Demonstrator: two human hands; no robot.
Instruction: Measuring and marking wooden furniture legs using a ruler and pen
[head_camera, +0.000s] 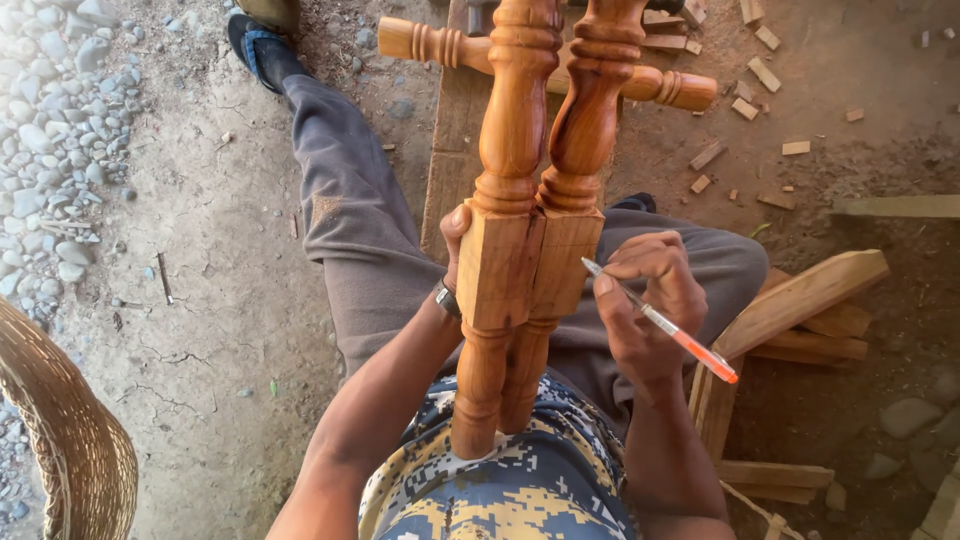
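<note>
Your left hand (456, 235) clamps the two turned legs (525, 240) side by side, square blocks flush — so one line can cross both. Your right hand (645, 290), at 3 o'clock, grips the pen (660, 322), tip touching the right block. The legs rest upright against your lap.

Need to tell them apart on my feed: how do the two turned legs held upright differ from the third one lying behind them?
The two held legs stand side by side, gripped by the left hand; the third leg lies crosswise on a plank, untouched. The right hand puts a pen to the held pair only. All share reddish-brown turned wood.
</note>
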